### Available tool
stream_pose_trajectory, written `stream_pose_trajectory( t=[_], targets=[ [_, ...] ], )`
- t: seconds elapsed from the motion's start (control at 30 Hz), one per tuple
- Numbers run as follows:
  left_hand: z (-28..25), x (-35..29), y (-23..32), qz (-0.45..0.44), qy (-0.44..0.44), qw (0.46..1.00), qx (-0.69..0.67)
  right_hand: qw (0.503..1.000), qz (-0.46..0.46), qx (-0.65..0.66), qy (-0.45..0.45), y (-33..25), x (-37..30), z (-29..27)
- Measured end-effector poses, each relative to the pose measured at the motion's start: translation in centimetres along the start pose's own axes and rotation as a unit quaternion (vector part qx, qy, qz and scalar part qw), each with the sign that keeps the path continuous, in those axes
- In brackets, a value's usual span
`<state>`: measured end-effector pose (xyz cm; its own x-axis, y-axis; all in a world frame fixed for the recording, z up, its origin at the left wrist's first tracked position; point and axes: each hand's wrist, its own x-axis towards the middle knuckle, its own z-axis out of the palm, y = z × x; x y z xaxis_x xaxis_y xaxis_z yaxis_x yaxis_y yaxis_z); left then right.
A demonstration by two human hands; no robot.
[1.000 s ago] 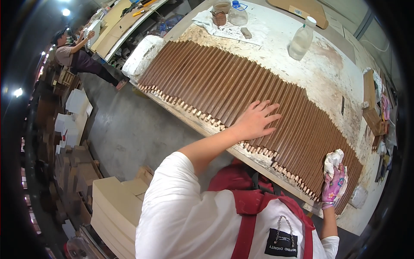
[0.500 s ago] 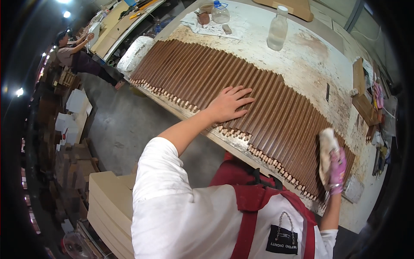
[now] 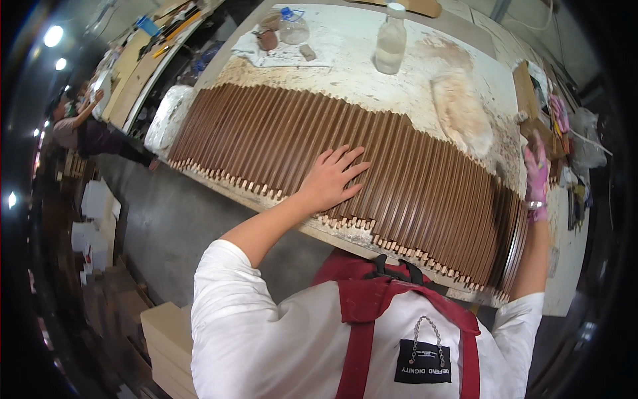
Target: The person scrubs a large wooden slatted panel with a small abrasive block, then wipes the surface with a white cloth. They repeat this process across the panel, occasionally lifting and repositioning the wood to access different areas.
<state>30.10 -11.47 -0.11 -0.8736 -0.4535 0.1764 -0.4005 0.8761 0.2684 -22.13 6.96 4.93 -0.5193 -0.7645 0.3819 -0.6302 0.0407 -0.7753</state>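
Presently, left hand lies flat, released, on the row of brown wooden rods; gloved right hand at the desk's right end, grasp indeterminable.

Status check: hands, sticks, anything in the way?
Left hand flat on brown sticks. Right hand, gloved, at row's right end; grip unclear. Bottle stands apart.

A white long-sleeved shirt, sleeves pushed up past the elbows, under a dark red apron with broad straps and a black buckle at the chest. A small black patch hangs on a short chain. The left hand is bare; the right hand wears a pink glove
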Motion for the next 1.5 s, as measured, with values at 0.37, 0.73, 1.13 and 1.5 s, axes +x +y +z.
stream_pose_trajectory(
  t=[0.37,0.73,1.13,1.5],
  targets=[
    [-2.1,2.6,1.4,0.001,-0.034,0.999,0.000,0.926,0.293,-0.108,0.210,1.9,-30.4,-12.8],
    [-0.4,14.5,18.4,0.266,-0.091,0.942,-0.182,0.895,0.316,-0.267,0.166,-3.0,-30.6,-9.1],
    [11.4,31.0,38.0,0.576,-0.153,0.801,0.053,0.846,0.218,-0.464,0.147,1.3,-27.1,-15.4],
    [14.0,34.4,40.3,0.626,-0.275,0.727,0.060,0.853,0.292,-0.414,0.125,6.9,-25.8,-14.8]
  ],
)
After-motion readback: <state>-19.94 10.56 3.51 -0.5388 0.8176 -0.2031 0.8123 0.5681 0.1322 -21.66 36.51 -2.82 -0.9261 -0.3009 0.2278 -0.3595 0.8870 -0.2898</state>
